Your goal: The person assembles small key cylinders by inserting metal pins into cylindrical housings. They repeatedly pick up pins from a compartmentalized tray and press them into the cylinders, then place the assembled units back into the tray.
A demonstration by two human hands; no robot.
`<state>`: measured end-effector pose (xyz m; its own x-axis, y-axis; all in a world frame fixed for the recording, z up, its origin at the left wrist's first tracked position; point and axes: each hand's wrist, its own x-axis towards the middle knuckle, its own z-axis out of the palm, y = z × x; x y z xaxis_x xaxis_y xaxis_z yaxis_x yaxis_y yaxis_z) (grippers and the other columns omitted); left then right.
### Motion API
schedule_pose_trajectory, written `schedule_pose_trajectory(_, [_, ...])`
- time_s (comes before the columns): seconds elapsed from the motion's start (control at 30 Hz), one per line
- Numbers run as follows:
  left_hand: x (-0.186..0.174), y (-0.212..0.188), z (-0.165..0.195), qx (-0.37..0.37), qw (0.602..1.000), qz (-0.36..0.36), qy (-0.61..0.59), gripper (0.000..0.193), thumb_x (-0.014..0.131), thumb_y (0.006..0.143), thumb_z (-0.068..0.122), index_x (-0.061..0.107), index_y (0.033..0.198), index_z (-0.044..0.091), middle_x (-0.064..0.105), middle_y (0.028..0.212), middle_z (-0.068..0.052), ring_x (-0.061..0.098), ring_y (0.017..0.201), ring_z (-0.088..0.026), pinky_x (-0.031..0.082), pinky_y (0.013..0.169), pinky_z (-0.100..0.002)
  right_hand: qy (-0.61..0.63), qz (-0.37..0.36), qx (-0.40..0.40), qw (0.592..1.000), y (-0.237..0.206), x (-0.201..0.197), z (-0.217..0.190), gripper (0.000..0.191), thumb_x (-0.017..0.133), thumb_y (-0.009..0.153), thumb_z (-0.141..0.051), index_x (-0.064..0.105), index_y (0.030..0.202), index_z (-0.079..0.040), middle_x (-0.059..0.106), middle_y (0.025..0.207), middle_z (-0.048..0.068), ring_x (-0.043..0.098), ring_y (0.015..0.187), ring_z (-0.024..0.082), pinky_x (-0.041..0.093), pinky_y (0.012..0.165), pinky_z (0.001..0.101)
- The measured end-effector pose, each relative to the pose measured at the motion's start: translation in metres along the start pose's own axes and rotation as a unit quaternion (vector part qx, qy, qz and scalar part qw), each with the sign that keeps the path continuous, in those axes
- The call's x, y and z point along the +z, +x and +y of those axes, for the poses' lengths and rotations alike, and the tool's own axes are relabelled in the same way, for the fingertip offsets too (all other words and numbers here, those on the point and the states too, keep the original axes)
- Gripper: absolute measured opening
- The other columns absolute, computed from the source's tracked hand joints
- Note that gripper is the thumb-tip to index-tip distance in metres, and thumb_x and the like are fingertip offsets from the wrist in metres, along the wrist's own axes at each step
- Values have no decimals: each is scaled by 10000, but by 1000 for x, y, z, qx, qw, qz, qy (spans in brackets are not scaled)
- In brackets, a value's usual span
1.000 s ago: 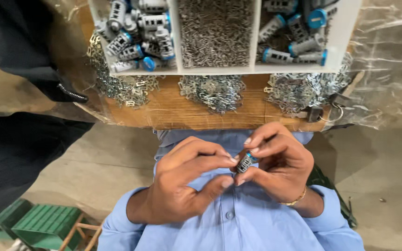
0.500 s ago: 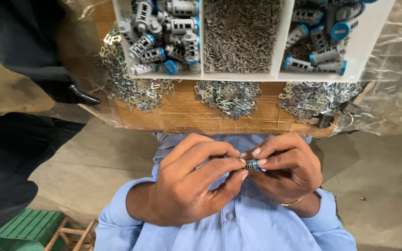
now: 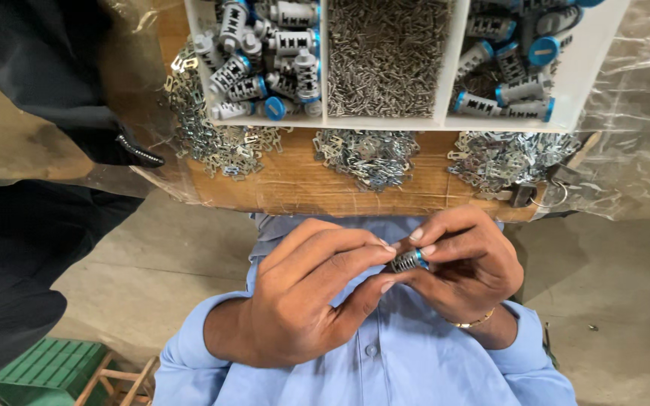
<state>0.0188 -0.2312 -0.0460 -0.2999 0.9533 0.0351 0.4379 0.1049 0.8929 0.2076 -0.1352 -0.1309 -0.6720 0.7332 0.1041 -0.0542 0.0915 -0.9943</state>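
Hands meet close to the chest, in front of a light blue buttoned shirt (image 3: pixel 385 376). Left hand (image 3: pixel 306 301) is curled, its thumb and forefinger pinching one end of a small ribbed metal cylinder with a blue end (image 3: pixel 408 260). Right hand (image 3: pixel 468 267) is likewise closed on the same cylinder from the other side, fingertips pressing on top and thumb beneath; a thin gold bracelet (image 3: pixel 474 323) sits on that wrist. Cylinder lies roughly level between both sets of fingertips, held in the air below the near edge of the wooden desk (image 3: pixel 295 188). On the desk stands a white divided tray (image 3: pixel 457 68): its left compartment holds matching grey cylinders with blue ends (image 3: pixel 265 53), its middle compartment a mass of small metal pins (image 3: pixel 385 53), its right compartment more cylinders (image 3: pixel 513 68). Three heaps of small flat metal plates (image 3: pixel 366 154) lie on the wood just before the tray. Dark clothing of another person (image 3: pixel 31 90) occupies the left side, and a green crate (image 3: pixel 47 368) rests on the floor below.
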Motion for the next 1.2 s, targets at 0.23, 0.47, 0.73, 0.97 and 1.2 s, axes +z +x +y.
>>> schedule_pose_trajectory(0.23, [2,8,5,0,999,-5,34,229,823,834,19,701,1027,42,696,1028,-59,685,933,-247,572,809,-330,-66,-24,-69,995,0,-4,0,390,909,734,-4,593,961,-24,634,1035,145,738,897,209,666,809,326])
schedule_pose_trajectory(0.47, [6,10,8,27,998,2,49,217,817,840,4,675,1002,26,691,1032,-64,668,915,-248,565,798,-334,22,-23,-92,995,1,-7,6,343,847,782,81,579,978,-6,618,1071,140,752,915,227,688,830,355])
schedule_pose_trajectory(0.73, [2,10,5,100,991,-22,82,211,805,889,12,666,1047,20,671,1051,-71,650,927,-258,564,807,-340,43,-8,-15,999,-2,-8,3,326,887,751,-46,628,947,-19,659,1037,135,710,907,174,653,760,273])
schedule_pose_trajectory(0.97, [-4,0,-7,174,979,-38,96,174,763,925,19,652,1057,11,656,1058,-77,634,931,-263,575,806,-368,193,-102,109,970,-6,-17,3,378,934,754,-53,703,1049,-2,701,1094,159,703,977,217,608,847,290])
schedule_pose_trajectory(1.2, [-3,-4,-17,171,982,49,60,182,783,946,85,646,1036,6,647,1025,-79,654,907,-248,577,784,-368,195,-76,168,963,-16,-22,7,400,878,752,30,697,1108,25,676,1176,218,718,980,251,635,745,272])
